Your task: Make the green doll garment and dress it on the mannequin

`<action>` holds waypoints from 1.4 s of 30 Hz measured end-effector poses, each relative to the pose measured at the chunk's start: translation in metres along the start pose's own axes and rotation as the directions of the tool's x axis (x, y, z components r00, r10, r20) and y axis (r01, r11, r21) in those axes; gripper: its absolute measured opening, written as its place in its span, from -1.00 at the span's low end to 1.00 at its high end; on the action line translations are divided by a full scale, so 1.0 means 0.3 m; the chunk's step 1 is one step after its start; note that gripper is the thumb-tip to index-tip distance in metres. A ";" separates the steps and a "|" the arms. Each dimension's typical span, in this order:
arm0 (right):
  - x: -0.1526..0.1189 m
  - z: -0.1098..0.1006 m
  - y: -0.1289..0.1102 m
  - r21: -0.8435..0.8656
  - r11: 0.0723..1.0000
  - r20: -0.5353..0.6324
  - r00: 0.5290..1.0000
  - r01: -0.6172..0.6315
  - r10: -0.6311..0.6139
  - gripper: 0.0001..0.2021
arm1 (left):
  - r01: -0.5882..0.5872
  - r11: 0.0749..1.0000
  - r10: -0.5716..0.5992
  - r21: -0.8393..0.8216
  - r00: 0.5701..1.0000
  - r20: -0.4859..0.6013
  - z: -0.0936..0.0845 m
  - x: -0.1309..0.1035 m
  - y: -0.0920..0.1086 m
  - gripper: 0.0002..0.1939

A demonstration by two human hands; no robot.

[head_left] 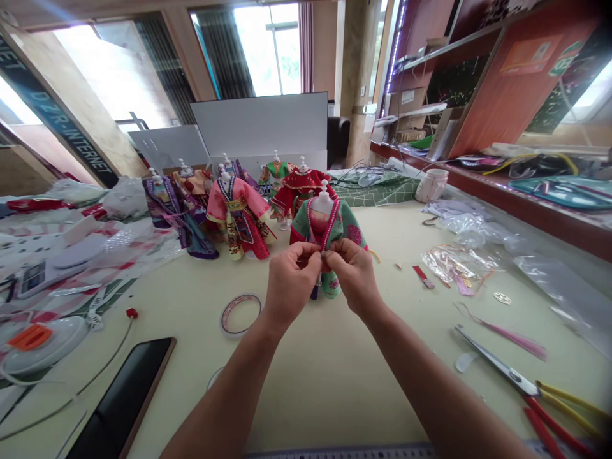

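A small headless doll (324, 217) in a green robe with pink trim stands upright on the table. At its waist, my left hand (292, 274) pinches the front edge of the robe from the left. My right hand (354, 271) is closed on the same garment from the right, its fingertips meeting those of my left hand. Whatever small piece lies between the fingertips is too small to make out. Just left of this doll stand a doll in a pink robe (239, 213) and one in a red robe (302, 185).
A tape roll (240, 315) and black phone (127, 401) lie left of my forearms. Scissors (507, 373), a pink tassel (514, 338) and plastic bags (454, 262) are at the right. A ruler (335, 453) runs along the near edge; a cup (431, 185) stands behind.
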State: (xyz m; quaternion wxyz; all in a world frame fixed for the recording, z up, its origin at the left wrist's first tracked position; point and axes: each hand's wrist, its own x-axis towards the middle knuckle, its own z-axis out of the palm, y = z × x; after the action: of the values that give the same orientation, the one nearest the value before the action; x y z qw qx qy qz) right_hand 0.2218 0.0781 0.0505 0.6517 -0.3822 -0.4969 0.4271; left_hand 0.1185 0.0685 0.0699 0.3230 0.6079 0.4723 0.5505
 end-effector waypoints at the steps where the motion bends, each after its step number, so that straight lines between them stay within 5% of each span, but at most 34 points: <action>1: 0.000 0.000 0.001 0.016 1.000 0.002 1.000 -0.002 0.002 -0.92 | 0.003 1.000 -0.003 -0.012 1.000 0.003 -0.001 0.001 0.000 -0.89; 25: -0.001 -0.018 -0.014 0.054 0.997 0.060 0.997 -0.054 0.051 -0.93 | -0.029 0.999 0.028 0.046 0.999 0.028 -0.006 -0.004 0.011 -0.89; 42: 0.004 -0.022 -0.030 -0.151 0.988 0.062 0.998 0.038 -0.029 -0.92 | -0.065 0.993 0.060 0.098 0.997 0.047 -0.021 0.003 0.006 -0.88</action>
State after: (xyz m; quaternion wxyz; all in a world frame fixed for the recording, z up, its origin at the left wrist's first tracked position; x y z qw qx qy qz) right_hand 0.2301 0.0757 0.0580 0.6125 -0.4095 -0.5537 0.3881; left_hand 0.1126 0.0679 0.0731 0.2851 0.6496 0.4727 0.5227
